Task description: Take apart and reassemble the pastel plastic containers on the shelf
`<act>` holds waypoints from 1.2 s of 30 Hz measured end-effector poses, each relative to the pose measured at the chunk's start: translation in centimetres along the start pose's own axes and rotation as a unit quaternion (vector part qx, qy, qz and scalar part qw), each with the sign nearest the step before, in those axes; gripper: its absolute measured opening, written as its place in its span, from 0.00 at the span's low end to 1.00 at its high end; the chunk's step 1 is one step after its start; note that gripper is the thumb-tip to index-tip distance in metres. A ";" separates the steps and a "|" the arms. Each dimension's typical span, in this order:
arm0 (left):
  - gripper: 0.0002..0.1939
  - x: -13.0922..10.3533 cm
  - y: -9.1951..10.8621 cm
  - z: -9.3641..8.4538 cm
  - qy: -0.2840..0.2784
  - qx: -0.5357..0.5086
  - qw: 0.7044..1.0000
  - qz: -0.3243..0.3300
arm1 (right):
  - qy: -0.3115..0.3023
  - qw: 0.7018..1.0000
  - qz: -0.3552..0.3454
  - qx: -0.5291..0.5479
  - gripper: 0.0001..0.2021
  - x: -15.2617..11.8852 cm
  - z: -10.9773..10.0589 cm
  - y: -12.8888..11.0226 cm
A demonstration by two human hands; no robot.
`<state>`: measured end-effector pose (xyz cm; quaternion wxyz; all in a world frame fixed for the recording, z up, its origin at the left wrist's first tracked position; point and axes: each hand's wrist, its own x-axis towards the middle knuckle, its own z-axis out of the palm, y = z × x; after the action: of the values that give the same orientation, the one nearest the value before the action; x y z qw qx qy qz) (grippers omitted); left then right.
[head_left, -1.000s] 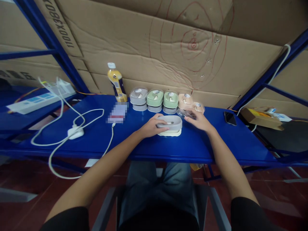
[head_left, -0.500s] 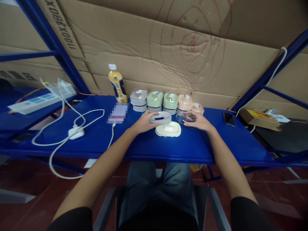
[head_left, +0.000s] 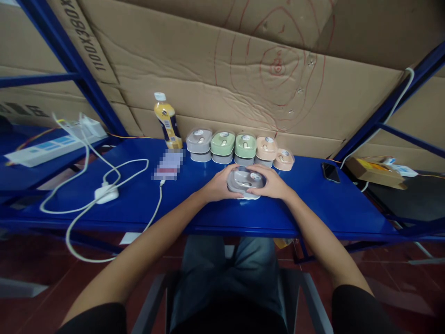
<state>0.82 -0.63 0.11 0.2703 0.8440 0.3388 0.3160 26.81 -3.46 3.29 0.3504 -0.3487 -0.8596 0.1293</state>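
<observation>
In front of me at mid-table, my left hand [head_left: 220, 185] closes around the left side of a small grey plastic box [head_left: 238, 186]. From the opposite side, my right hand [head_left: 274, 182] grips its clear lid [head_left: 256, 176], which carries a round sticker and now sits over the grey part. Beneath them shows the rim of a cream oval base [head_left: 249, 197], mostly hidden by the box and fingers. Whether the lid is fully seated cannot be made out. Behind my hands stand similar lidded boxes in grey [head_left: 199, 140], green [head_left: 223, 143] and peach [head_left: 266, 148].
A yellow drink bottle [head_left: 167, 123] stands at the back left, beside a blurred-out flat item [head_left: 169, 164] with a cable. A white charger [head_left: 106, 193] and looped cable lie further left. A dark phone [head_left: 330, 172] rests at the right. Cardboard [head_left: 194, 69] backs the blue table [head_left: 208, 218].
My left hand has brought the grey part rightward and down over the cream base. My right hand has moved the clear lid left onto it, so both hands now meet around one box.
</observation>
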 end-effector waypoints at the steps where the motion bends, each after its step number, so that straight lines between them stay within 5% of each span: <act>1: 0.60 0.0 0.1 0.1 -0.004 0.003 1.000 0.000 | -0.002 1.000 -0.004 -0.005 0.37 0.1 0.3 -0.1; 23: 0.60 -0.6 0.4 0.5 -0.031 0.046 0.997 0.052 | -0.029 0.998 0.015 -0.050 0.39 -0.2 1.1 -0.5; 36: 0.62 -0.3 -0.2 0.4 -0.038 0.023 0.999 0.020 | -0.072 0.990 0.083 -0.088 0.41 -0.6 1.4 -2.0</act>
<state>0.86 -0.86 -0.36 0.2575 0.8677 0.3185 0.2816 25.16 -5.32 2.94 0.2438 -0.4379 -0.8588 0.1063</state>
